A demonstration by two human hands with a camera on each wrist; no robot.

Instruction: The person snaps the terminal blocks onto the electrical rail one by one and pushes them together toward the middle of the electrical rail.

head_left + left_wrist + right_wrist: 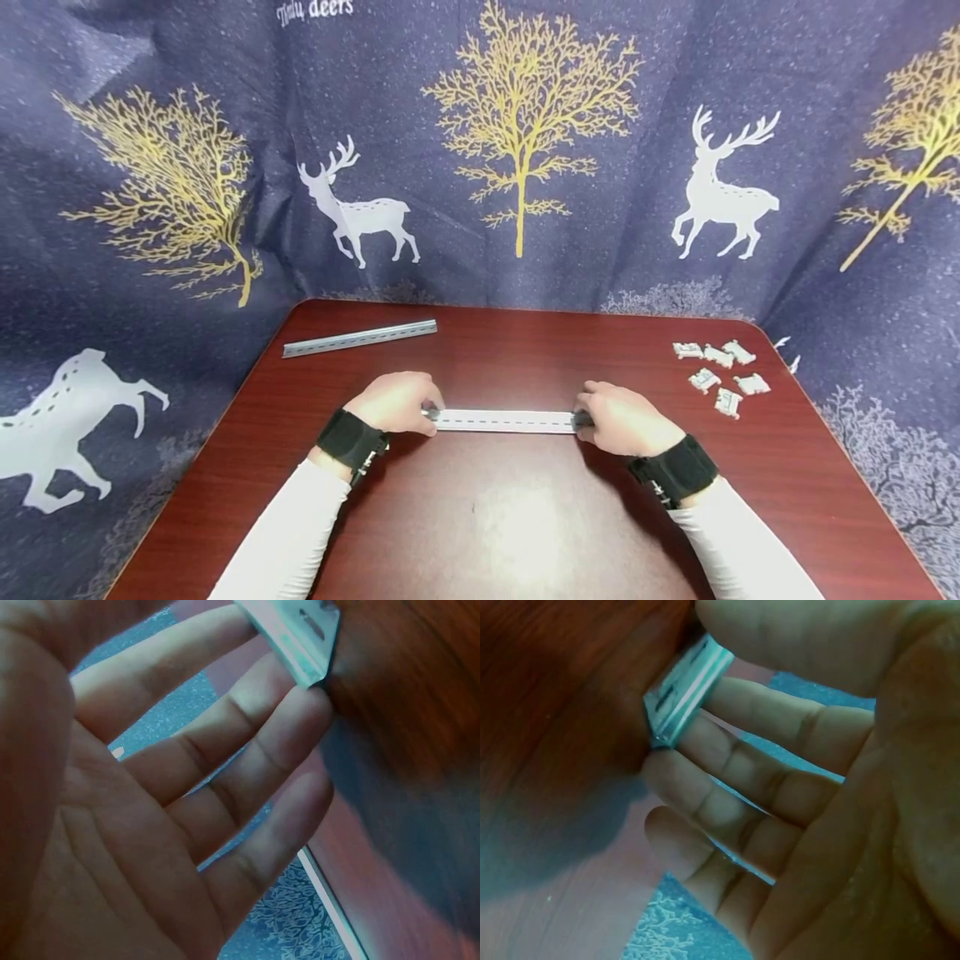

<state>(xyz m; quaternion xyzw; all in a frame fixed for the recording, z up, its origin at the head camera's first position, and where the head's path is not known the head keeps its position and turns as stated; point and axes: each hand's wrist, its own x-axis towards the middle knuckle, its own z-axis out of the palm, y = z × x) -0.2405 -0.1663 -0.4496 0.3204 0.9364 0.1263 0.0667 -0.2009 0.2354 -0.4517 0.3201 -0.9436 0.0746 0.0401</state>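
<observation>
A slotted metal DIN rail [504,422] lies crosswise in front of me, low over the table, one end in each hand. My left hand [401,403] grips its left end. In the left wrist view the fingertips meet the edge of the rail [300,637], and the thumb is mostly out of frame. At the opposite end, my right hand [626,417] pinches the rail between thumb and fingers. The right wrist view shows the end of the rail [686,690] against the fingers, with the ring finger close by its corner and the little finger apart from it.
A second slotted DIN rail [360,338] lies slanted at the table's back left. Several small off-white plastic pieces [705,380] are scattered at the back right. Behind the dark red wooden table [517,350] hangs a blue cloth [465,275] printed with deer and trees.
</observation>
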